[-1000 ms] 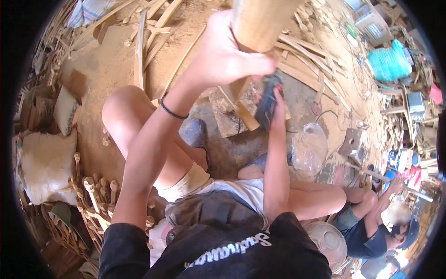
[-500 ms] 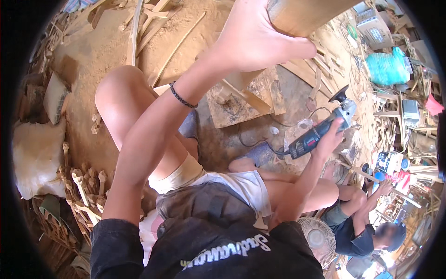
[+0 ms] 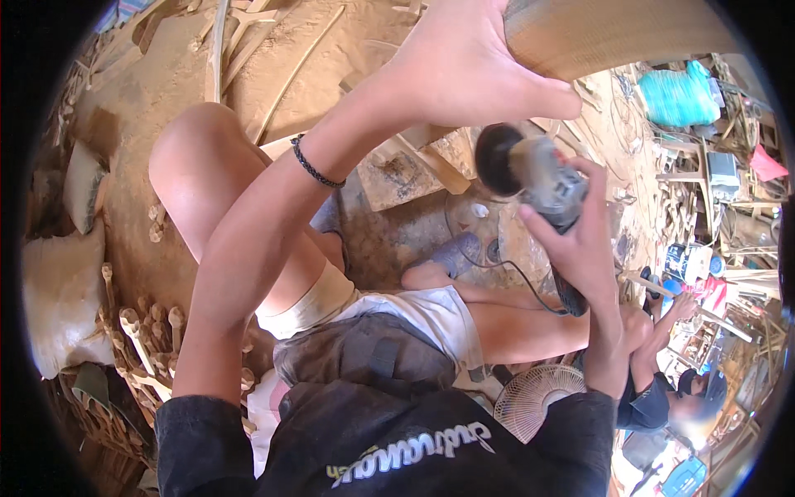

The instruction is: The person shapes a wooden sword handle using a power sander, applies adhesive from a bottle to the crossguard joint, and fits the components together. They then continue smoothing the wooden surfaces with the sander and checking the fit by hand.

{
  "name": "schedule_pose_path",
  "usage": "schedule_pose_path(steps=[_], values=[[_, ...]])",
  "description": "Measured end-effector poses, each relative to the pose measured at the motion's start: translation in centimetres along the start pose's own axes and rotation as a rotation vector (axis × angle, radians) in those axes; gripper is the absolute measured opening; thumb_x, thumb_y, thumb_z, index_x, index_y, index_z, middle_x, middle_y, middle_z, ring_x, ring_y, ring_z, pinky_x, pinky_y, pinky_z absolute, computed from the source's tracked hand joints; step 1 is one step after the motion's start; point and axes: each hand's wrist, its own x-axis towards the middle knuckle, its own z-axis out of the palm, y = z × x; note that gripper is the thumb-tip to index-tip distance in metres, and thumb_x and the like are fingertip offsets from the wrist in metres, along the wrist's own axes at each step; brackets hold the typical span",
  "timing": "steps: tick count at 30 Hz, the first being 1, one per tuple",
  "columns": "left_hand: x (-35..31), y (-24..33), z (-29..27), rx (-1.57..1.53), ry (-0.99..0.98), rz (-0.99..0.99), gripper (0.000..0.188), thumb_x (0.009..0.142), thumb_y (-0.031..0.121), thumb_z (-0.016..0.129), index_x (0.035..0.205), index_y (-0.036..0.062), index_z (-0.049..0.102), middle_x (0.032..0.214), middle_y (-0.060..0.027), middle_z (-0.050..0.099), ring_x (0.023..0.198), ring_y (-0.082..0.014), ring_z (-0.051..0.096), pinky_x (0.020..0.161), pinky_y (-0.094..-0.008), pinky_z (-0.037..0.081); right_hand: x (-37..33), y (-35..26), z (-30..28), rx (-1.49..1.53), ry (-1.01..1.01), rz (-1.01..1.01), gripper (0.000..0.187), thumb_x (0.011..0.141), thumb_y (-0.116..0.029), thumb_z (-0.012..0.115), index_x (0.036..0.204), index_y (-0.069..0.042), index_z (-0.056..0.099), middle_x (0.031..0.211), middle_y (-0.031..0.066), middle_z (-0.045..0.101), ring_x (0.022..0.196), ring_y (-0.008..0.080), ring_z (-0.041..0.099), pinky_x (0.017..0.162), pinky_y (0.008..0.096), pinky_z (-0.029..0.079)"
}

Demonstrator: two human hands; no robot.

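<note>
My left hand (image 3: 464,79), raised at the top, grips a broad, smooth brown piece of wood (image 3: 621,33) by its near end; the fingertips are hidden and the wood's far side runs out of the picture. Below it and to the right, my right hand (image 3: 590,240) is wrapped round a grey and dark angle grinder (image 3: 551,182). The grinder's round dark disc (image 3: 497,159) faces left, just under my left thumb and apart from the wood. Motion slightly blurs the grinder head, and its black cord (image 3: 534,286) loops down past my leg.
A dusty board (image 3: 377,186) with wood pieces lies on the floor ahead. Carved sticks (image 3: 132,331) are heaped at the left. To the right are a fan (image 3: 530,402), a co-worker (image 3: 650,402) seated, a turquoise wrapped bundle (image 3: 679,98) and piles of wood.
My right hand has turned the grinder, bringing its disc left and up close beneath my left hand. The wood in my left hand has shifted right and tilted flatter.
</note>
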Motion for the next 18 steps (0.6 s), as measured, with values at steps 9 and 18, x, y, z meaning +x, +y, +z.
schedule_pose_path(steps=[9, 18], values=[[-0.4, 1.8, -0.5, -0.009, -0.063, -0.147, 0.047, 0.069, 0.016, 0.081, 0.109, -0.0061, 0.068, 0.078, -0.0041, 0.066, 0.072, -0.0081, 0.06, 0.067, -0.0275, 0.051, 2.0, -2.9, 2.0, -0.336, -0.345, -0.077, 0.078, 0.083, -0.041, 0.081, 0.134, -0.001, 0.039, 0.091, 0.0262, 0.071, 0.084, 0.0459, 0.072, 0.075, 0.0511, 0.056], [-0.9, 1.6, -0.5, 0.092, 0.002, 0.039, 0.042, 0.069, 0.015, 0.076, 0.104, -0.007, 0.066, 0.072, -0.0081, 0.064, 0.065, -0.0121, 0.06, 0.063, -0.03, 0.05, 3.6, -3.1, 2.8, -0.403, -0.394, -0.187, 0.08, 0.082, -0.041, 0.081, 0.132, 0.002, 0.036, 0.085, 0.027, 0.07, 0.078, 0.0475, 0.071, 0.068, 0.0525, 0.056]])
